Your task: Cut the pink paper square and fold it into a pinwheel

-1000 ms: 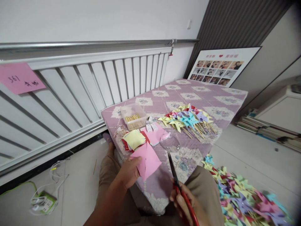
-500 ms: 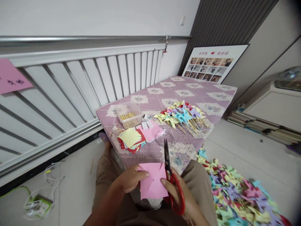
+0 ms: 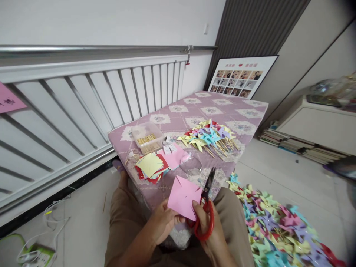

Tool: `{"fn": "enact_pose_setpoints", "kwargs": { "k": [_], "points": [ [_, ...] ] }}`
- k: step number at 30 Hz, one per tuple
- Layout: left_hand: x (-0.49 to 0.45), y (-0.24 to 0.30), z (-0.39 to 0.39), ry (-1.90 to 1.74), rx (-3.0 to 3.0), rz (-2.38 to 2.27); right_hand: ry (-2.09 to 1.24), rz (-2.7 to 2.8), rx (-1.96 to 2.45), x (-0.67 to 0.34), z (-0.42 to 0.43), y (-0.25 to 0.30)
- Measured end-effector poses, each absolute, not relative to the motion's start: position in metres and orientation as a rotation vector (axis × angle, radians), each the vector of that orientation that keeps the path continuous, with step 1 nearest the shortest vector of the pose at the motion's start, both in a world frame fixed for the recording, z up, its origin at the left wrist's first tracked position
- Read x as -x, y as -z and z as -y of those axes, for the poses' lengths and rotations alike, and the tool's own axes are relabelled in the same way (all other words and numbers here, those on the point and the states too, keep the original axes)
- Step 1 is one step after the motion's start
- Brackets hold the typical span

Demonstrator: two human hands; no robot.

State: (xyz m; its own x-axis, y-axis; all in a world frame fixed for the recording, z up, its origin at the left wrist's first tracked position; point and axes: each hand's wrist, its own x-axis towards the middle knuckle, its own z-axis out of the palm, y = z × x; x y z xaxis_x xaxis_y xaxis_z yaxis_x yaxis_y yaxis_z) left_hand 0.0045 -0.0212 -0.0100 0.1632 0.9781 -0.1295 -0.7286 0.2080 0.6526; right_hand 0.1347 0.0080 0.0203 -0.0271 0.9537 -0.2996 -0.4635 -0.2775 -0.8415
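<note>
Clock centred on the sheet (image 3: 181,199), pink and slit inward from its corners. Low on the floor, between eight and nine, a power strip (image 3: 41,256). Toward ten, along the wall, a white radiator (image 3: 87,111). Also toward ten but far nearer, on the table (image 3: 151,191), a stack (image 3: 150,165) of paper squares, yellow over red. Just beyond, at eleven, a clear box (image 3: 153,147) with thin sticks (image 3: 147,139) inside.

Between seven and eight, the left hand (image 3: 162,224), pinching the sheet's lower-left edge, fingers curled in below (partly hidden, so cannot tell how tightly). Farther up, near eleven, small white pieces (image 3: 169,149) on pink paper (image 3: 175,161). At the centre, the sheet, lifted over the near end of the table, spanning the gap between both hands.

Between four and five, the right hand (image 3: 208,228), thumb pressed onto the sheet's lower-right face, other fingers wrapped around the red handles of the scissors (image 3: 206,195). Blades pointing toward one, just beside the sheet's right corner (touching or apart, cannot tell). At one, a heap of pinwheels (image 3: 210,137); beyond, a photo board (image 3: 239,79). Just past three, on the floor, more pinwheels (image 3: 274,222).
</note>
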Motion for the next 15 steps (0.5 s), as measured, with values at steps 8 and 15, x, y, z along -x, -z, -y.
{"fn": "enact_pose_setpoints", "kwargs": {
  "k": [8, 15],
  "points": [
    [-0.033, 0.001, 0.011, -1.491, -0.248, -0.693, -1.541, 0.774, 1.026, -0.134, -0.007, -0.016],
    [-0.001, -0.01, -0.011, -1.616, -0.135, -0.846, -1.787, 0.918, 0.871, -0.152, 0.005, 0.003]
  ]
}}
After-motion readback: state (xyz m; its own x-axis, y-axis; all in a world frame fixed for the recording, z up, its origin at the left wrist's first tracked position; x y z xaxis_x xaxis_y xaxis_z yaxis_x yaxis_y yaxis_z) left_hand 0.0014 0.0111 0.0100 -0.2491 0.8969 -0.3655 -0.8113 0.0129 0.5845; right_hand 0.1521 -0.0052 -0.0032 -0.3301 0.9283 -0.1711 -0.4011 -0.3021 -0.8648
